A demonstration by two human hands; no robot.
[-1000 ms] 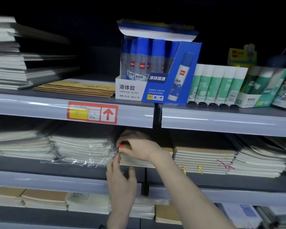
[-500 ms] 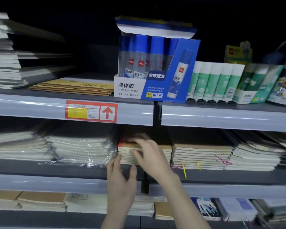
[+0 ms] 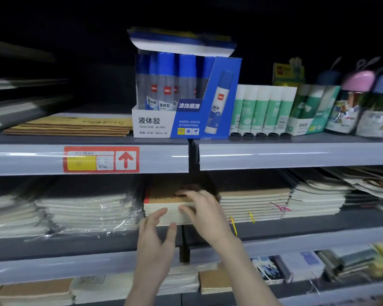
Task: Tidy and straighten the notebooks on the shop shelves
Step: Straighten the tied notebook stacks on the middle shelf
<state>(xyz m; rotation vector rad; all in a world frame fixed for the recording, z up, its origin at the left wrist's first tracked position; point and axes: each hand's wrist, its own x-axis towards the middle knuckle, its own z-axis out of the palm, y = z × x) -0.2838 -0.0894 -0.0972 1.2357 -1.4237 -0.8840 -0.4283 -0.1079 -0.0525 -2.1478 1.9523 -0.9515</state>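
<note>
A small stack of brown-covered notebooks (image 3: 161, 200) with a red corner lies in the middle of the middle shelf. My right hand (image 3: 205, 214) lies over its right end, fingers on the top cover and thumb against the front edges. My left hand (image 3: 155, 237) is spread open just below the stack's front, fingertips near its lower edges. A plastic-wrapped notebook pile (image 3: 84, 215) lies to the left. Another brown-topped stack (image 3: 252, 204) lies to the right, with more stacks (image 3: 316, 199) beyond it.
The upper shelf carries flat brown booklets (image 3: 71, 127), a blue liquid-glue box (image 3: 186, 96), green glue sticks (image 3: 263, 109) and round containers (image 3: 360, 102). A red price tag (image 3: 101, 159) marks the shelf rail. The lower shelf (image 3: 53, 268) holds more notebooks (image 3: 31, 292).
My right hand slid from the stack's left corner to its right end. My left hand stayed below the stack, its fingers spreading wider. The view shifted slightly right.
</note>
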